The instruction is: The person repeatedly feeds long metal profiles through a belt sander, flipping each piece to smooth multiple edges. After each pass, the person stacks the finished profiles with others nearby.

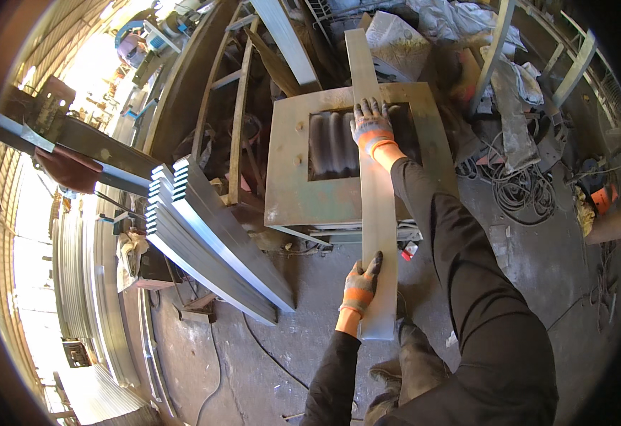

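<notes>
A long, flat, grey metal bar (380, 213) lies lengthwise in front of me. It crosses the top of a worn metal box (289, 184), and its near end juts out past the box toward my legs. My left hand (359, 287), in a grey and orange work glove, grips the bar's left edge close to that near end, thumb on top. Farther up, my right hand (373, 129), gloved alike, rests on the bar's upper face with fingers stretched out. Beneath the bar, the box has a rectangular opening showing dark, rounded ridges (332, 145).
Several metal profiles (214, 241) lean in a bundle left of the box. A ladder-like frame (239, 106) stands behind them. Coiled cables (524, 192) lie on the floor at right, near a metal plate (516, 128). A cable (268, 351) crosses the floor by my left forearm.
</notes>
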`<state>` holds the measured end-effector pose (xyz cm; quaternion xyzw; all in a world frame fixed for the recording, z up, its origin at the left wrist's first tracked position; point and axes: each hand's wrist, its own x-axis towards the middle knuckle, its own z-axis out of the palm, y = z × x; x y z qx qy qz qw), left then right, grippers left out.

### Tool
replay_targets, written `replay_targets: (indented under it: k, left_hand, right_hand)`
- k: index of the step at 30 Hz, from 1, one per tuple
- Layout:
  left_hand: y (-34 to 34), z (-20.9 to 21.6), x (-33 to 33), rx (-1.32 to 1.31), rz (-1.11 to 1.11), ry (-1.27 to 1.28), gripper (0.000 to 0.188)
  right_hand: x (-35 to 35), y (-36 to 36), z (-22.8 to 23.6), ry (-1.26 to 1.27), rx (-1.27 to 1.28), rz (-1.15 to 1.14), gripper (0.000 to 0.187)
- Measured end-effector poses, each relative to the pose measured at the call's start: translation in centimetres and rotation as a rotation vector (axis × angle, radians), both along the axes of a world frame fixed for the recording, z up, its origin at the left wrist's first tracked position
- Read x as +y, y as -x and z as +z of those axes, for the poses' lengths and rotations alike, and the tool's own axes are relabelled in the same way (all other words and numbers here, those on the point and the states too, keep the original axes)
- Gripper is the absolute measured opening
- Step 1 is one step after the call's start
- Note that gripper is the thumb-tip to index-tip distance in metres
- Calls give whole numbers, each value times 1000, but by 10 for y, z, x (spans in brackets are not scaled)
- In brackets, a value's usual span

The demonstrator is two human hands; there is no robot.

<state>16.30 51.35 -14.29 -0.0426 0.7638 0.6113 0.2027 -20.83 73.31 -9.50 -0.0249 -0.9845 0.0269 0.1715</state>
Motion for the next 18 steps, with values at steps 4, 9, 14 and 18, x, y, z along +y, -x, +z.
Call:
replay_targets:
  k: [4, 9, 14, 18]
  left_hand:
    - [-75, -16, -34, 178, -139, 226, 31]
    - [-227, -15, -104, 500, -354, 569, 27]
    - [-391, 3, -158, 119, -166, 381, 48]
    - [-513, 31, -196, -289, 46, 385, 74]
  right_hand:
    - [-29, -74, 2, 44, -20, -37, 65]
    - [-81, -229, 17, 137, -67, -20, 67]
    - [-139, -396, 22, 164, -77, -12, 75]
    - [-184, -524, 25, 197, -217, 19, 88]
